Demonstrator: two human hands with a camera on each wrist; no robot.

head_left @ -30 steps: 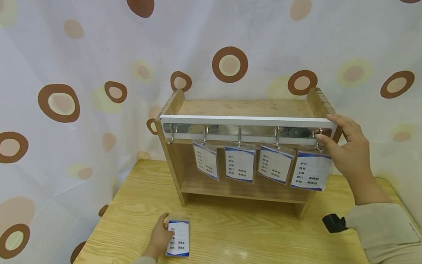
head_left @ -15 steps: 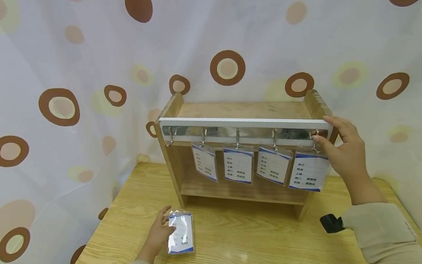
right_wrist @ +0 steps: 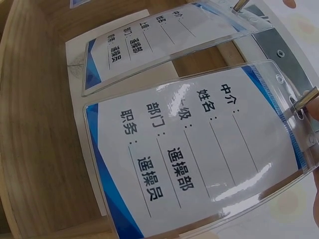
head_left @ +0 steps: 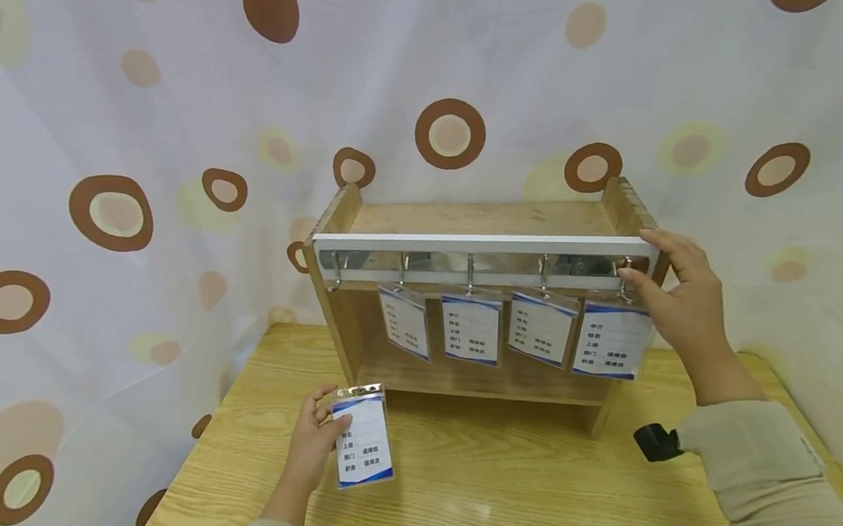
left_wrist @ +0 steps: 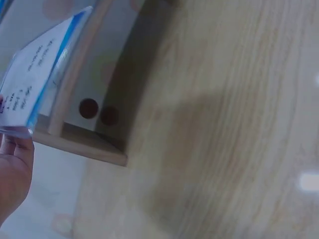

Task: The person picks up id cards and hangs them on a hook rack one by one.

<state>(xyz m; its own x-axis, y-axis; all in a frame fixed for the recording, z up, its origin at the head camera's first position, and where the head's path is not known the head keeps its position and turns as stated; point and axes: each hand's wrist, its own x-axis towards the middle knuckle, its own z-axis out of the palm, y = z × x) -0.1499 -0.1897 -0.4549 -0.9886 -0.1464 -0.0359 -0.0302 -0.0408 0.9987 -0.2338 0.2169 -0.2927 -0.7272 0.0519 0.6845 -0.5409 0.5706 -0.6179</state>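
Observation:
My left hand [head_left: 311, 445] pinches a clear-sleeved name badge [head_left: 366, 446] by its left edge, thumb on the front; the badge tilts slightly, its slotted top edge facing the shelf. In the left wrist view that badge [left_wrist: 37, 74] stands above the fingers. My right hand [head_left: 688, 307] grips the right end of a white and metal hook rail [head_left: 508, 261], fingers over the top and thumb in front by the last hook. Several matching badges hang from the rail's hooks, the rightmost badge [head_left: 612, 342] just under my right thumb. The leftmost hook [head_left: 336, 272] carries no badge.
The rail spans the front of a wooden shelf unit [head_left: 471, 215] standing on a wood-grain table [head_left: 493, 478]. Behind it hangs a white curtain [head_left: 334, 55] with brown and yellow circles. Inside the unit, a lower board [head_left: 486, 381] runs below the hanging badges.
My left hand has picked the badge up from the table and raised it toward the shelf, tilting it. My right hand keeps its grip on the rail's end.

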